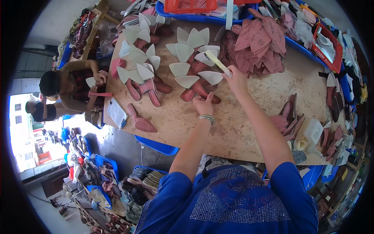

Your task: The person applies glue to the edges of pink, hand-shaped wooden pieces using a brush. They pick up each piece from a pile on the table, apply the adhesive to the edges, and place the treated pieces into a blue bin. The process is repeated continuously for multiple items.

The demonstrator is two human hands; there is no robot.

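Note:
My right hand is closed around a pale yellow brush, tilted over the white pointed toe pieces. My left hand grips the heel end of a reddish-brown insole at the near end of a row, thumb on top. The insoles in this row overlap, with several cream-white toe pieces fanned out on both sides. To its left lies a second similar row of insoles. A single insole rests apart, near the table's left front edge.
Reddish leaf-shaped pieces are heaped in a pile beyond my right hand. Blue bins and a red basket line the wooden table. More insoles and a whitish container stand at right. Another person works at the left edge.

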